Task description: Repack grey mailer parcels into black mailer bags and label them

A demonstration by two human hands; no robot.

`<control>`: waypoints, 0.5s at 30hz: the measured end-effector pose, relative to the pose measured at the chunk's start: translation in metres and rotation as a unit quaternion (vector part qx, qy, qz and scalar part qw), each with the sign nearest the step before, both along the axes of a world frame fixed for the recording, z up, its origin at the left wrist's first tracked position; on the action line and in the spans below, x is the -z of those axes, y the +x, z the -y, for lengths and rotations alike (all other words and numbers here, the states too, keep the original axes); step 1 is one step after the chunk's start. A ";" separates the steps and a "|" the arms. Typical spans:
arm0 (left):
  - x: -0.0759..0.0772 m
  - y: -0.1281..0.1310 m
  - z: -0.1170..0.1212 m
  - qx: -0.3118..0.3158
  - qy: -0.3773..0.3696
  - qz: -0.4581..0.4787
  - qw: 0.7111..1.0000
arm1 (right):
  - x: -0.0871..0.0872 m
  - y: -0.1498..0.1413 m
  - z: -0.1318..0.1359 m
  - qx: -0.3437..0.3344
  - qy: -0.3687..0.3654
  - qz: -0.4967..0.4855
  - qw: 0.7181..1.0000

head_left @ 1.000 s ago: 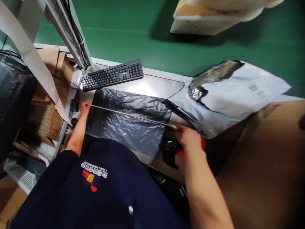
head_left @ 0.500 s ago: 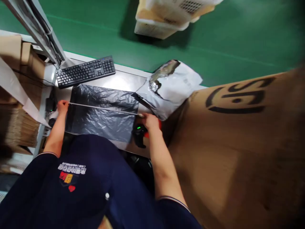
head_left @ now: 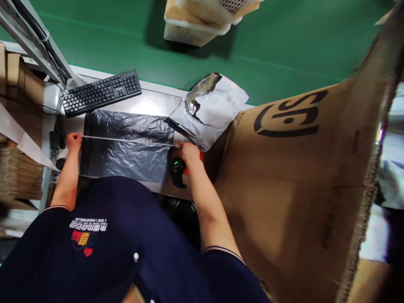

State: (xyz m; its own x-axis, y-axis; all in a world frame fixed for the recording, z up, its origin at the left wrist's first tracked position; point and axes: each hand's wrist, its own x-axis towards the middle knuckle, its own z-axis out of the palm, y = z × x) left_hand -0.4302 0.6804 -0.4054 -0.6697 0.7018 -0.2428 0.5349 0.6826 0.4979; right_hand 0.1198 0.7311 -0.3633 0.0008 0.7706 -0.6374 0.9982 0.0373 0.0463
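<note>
You're pinching a thin strip at both ends, left hand and right hand both closed on it, stretching it across the black plastic bag lying flat on the table. Keyboard is sitting behind the bag, scanner under your right hand, cardboard box just right.

Both arms reach forward and down from short dark sleeves, forearms bare. The left arm runs nearly straight up the left side, its left hand knuckles up with the fingers curled in and pinched shut. The right arm angles in from the lower right, elbow bent, wrist fairly straight; the right hand lies palm down, fingers bunched together and closed at its far tip. The hands are well apart, about level with each other
</note>
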 end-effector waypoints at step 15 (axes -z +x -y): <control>0.001 0.000 -0.001 0.002 0.008 -0.006 1.000 | 0.001 -0.007 0.007 0.010 0.018 0.008 1.000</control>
